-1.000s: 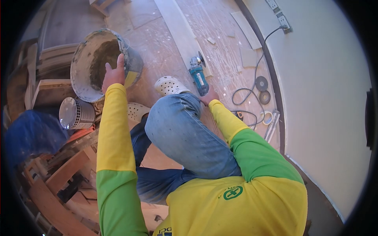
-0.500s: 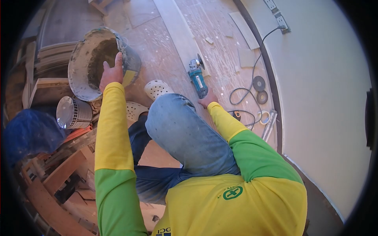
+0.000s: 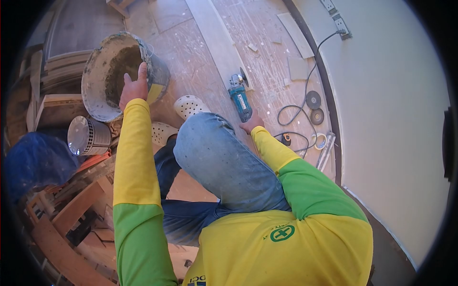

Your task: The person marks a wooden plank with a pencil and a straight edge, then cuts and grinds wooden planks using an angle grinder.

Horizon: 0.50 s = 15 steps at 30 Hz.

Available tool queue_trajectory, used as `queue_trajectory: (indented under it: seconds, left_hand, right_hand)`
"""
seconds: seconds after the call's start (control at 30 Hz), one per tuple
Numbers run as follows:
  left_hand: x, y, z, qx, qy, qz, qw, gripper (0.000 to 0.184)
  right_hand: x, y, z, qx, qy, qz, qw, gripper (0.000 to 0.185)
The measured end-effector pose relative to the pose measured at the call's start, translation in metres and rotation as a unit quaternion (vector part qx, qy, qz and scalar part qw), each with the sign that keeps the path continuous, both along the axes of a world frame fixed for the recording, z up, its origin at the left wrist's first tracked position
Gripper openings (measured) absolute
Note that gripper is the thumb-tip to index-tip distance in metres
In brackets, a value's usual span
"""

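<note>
My left hand [image 3: 134, 89] is on the near rim of a grey, mortar-crusted bucket [image 3: 160, 78], two digits showing and the others hidden. The bucket leans with its mouth toward me. On the floor to the right lies a teal angle grinder [image 3: 241, 104], its disc at the far end beside a long pale board [image 3: 210, 28]. My right hand [image 3: 251, 122] is closed around the rear end of its body; some fingers are out of sight beneath it. The grinder's black cord [image 3: 305, 102] loops over the floor to a wall outlet [image 3: 341, 26].
Two dark discs [image 3: 313, 100], a tape roll [image 3: 320, 141] and board offcuts [image 3: 298, 69] lie along the right wall. To the left are a paint can [image 3: 89, 136], a blue plastic bag [image 3: 40, 162] and stacked wood [image 3: 62, 248].
Almost nothing differs. The view has shifted very slightly; both hands keep their places on the bucket and the grinder.
</note>
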<state>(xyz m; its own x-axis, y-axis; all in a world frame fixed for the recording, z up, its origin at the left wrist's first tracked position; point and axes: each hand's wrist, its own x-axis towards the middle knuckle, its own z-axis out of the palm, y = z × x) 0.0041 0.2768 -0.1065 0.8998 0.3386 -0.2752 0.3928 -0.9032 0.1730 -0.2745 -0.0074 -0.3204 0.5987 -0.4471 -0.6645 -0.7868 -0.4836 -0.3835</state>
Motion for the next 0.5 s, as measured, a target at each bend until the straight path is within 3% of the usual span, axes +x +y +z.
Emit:
queue_trajectory:
  seconds: [0.33, 0.5]
  left_hand:
    - [0.0, 0.0, 0.001, 0.0, -0.001, -0.003, 1.0, 0.111]
    - [0.0, -0.001, 0.001, 0.001, 0.003, 0.002, 1.0, 0.111]
  right_hand:
    - [-0.006, 0.001, 0.02, 0.033, 0.041, -0.017, 0.998, 0.091]
    - [-0.019, -0.001, 0.003, 0.021, 0.012, -0.012, 1.0, 0.092]
